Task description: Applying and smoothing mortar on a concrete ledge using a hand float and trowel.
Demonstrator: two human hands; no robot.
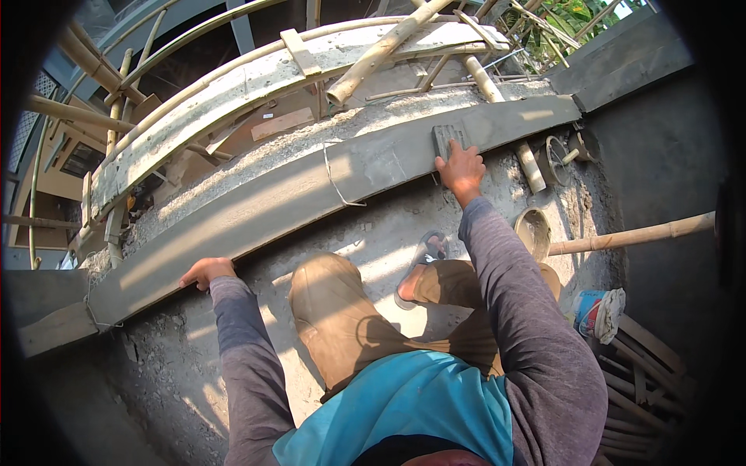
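Note:
A long grey ledge of smooth, damp-looking mortar [264, 206] runs across in front of me, with a thin board along its near edge. My left hand [208, 273] is at that edge toward the left end; one finger points left along it and the others curl at the rim, partly hidden. Farther right, my right hand [462, 172] grips the near end of a small dark rectangular block [446, 138], which lies flat on the ledge. A thin bent wire [332, 177] crosses the ledge between my hands.
Bamboo poles [381, 54] and a pale curved beam [233, 81] stand beyond the ledge. At right are a round bucket [554, 159], a container [533, 233], a bamboo pole [633, 234], a blue-and-white pail [598, 314] and stacked wood strips [641, 388]. A sandalled foot [420, 264] is below.

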